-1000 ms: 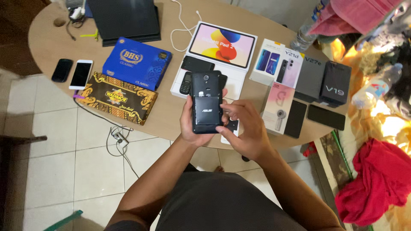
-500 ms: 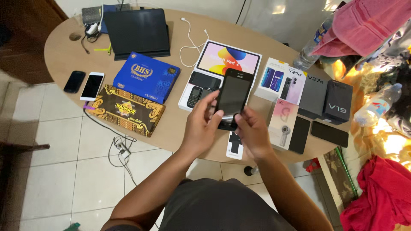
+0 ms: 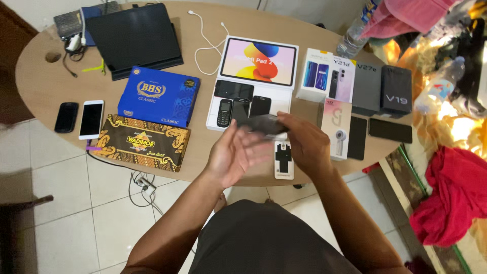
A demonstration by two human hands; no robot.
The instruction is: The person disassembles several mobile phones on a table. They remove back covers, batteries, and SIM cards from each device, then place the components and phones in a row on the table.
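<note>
Both hands were up over the near edge of the oval wooden table [image 3: 40,86]. The dark phone [image 3: 261,123] was held flat between them, blurred mid-turn. Right hand [image 3: 307,144] pinched its right end, thumb on top, fingers under. Left hand [image 3: 234,155] was spread, palm up, fingers loose beneath the phone's left end; couldn't tell if it actually touched. Phone was off the table, hovering just over the white tablet box's near edge.

Progress, my read: one handset in hand and being turned over, others apparently untouched. Near the hands lay a small keypad phone [image 3: 224,112] and a black slab phone [image 3: 259,105] side by side, w/ a white phone [image 3: 283,160] face up just near of the hands. Left end: a black phone [image 3: 66,116] and a white-framed phone [image 3: 91,118]. So most of the lot looked still to be handled.

Packaging:
- White tablet box [image 3: 258,63], centre, lid pic w/ orange/yellow/blue blobs.
- Blue box [image 3: 160,95], rect., gold emblem, left of centre.
- Black-and-gold patterned box [image 3: 142,142] near of it, yellow label in middle.
- Row of phone boxes, far right: white w/ blue handsets [image 3: 313,73], pale lilac [image 3: 342,78], grey [image 3: 366,83], black [image 3: 396,91].
- Pale pink box [image 3: 336,129] right of the hands, small fan pic.
- Closed black laptop [image 3: 134,38] far left; white cable [image 3: 205,35] beside it.
- Red cloth [image 3: 451,198] on floor, right.
</note>
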